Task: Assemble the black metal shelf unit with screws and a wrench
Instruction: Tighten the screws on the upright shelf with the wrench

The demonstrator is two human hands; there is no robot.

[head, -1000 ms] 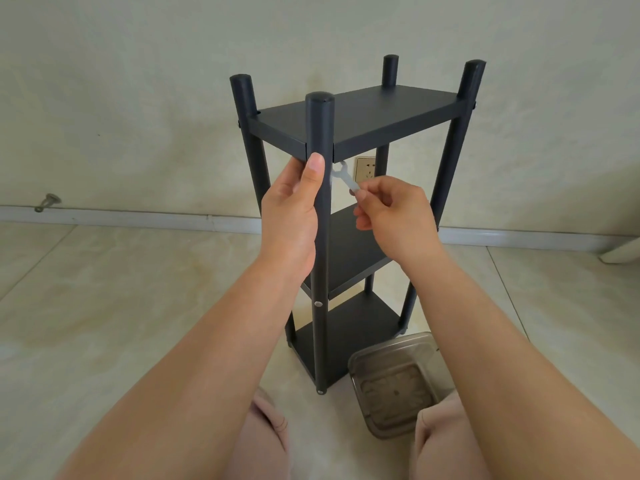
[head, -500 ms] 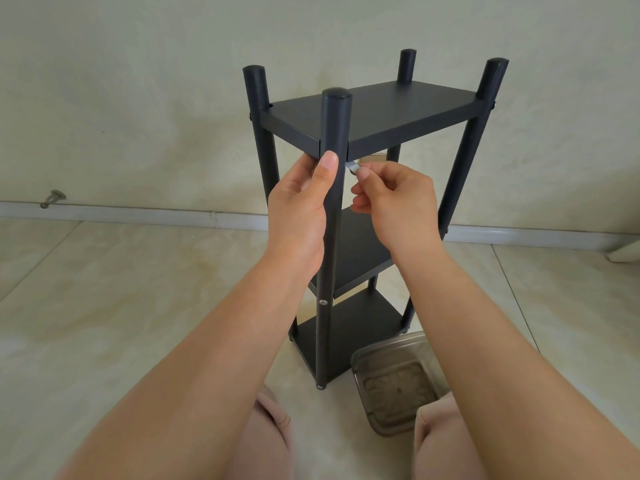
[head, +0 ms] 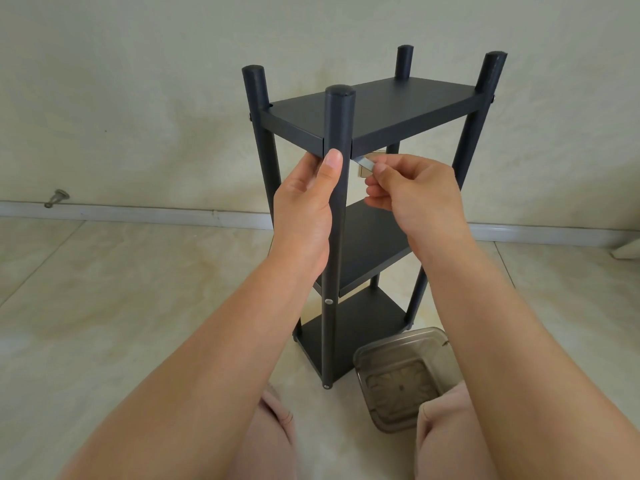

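Standing on the tiled floor (head: 104,306), the black shelf unit (head: 374,109) has its near post wrapped by the left hand (head: 308,206) below the top shelf. Just right, the right hand (head: 415,192) pinches a small silver wrench (head: 364,163) under that shelf's corner; a clear plastic container (head: 398,379) sits beside the base.

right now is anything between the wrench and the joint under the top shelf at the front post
Nothing visible. The wrench, pinched by the right hand, reaches under the top shelf beside the front post; its head is hidden there. The left hand holds the post's other side.
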